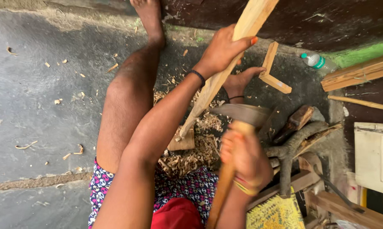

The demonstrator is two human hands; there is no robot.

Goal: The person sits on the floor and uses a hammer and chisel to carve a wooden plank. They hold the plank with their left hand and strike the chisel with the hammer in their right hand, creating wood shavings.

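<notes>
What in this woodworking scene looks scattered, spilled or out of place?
Pale wood chips and shavings lie heaped around the small wooden chopping block and strewn over the grey concrete floor. A clear plastic water bottle lies tipped on its side by the wall.

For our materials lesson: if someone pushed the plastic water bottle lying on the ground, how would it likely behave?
The water bottle lies on its side, so it would probably roll. Clear plastic suggests it is light and may dent if squeezed. How full it is cannot be judged.

Wooden stick (225, 72): pale, raw, rough-sawn. Axe (242, 114): dull grey metal head, smooth wooden handle. Wood shavings (191, 157) dry, curly. Concrete floor (39, 106) matt, rough. Plastic bottle (318, 62) glossy.
</notes>
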